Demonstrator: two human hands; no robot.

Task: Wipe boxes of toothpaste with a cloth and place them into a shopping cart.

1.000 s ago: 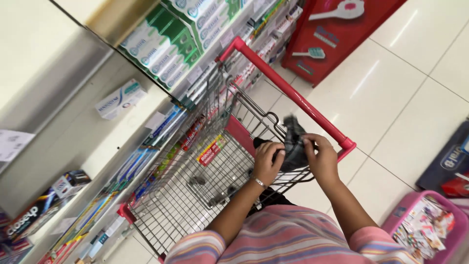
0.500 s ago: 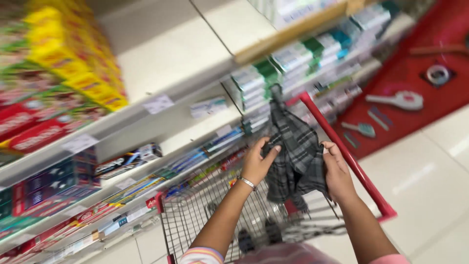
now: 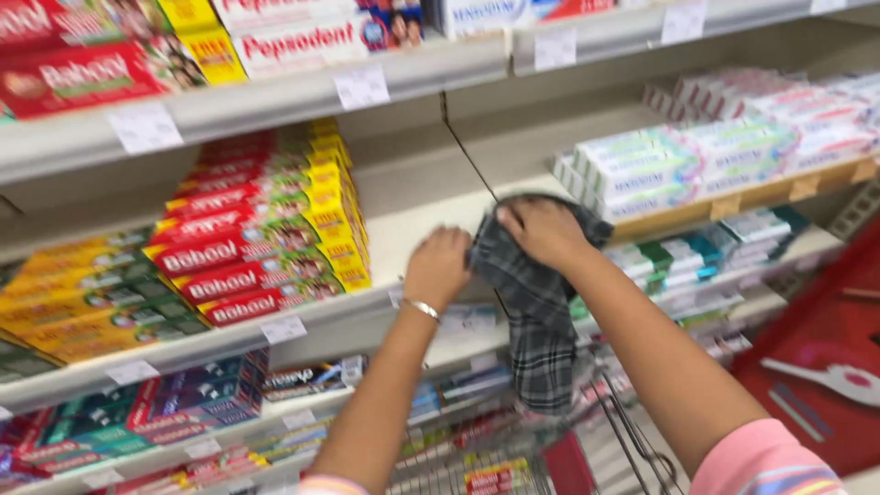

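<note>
A dark plaid cloth (image 3: 536, 316) hangs over the front edge of the middle shelf (image 3: 403, 215). The right hand (image 3: 543, 231) is clamped on its top; the left hand (image 3: 438, 268) grips its left edge. Red-and-yellow boxes (image 3: 261, 234) stand stacked just left; a wire cart (image 3: 513, 458) sits below.

We see our left hand (image 3: 438, 266) and right hand (image 3: 541, 229) side by side on a cloth (image 3: 536, 312) before the shelf (image 3: 403, 215); boxes (image 3: 261, 247) left, cart (image 3: 513, 458) below.
</note>
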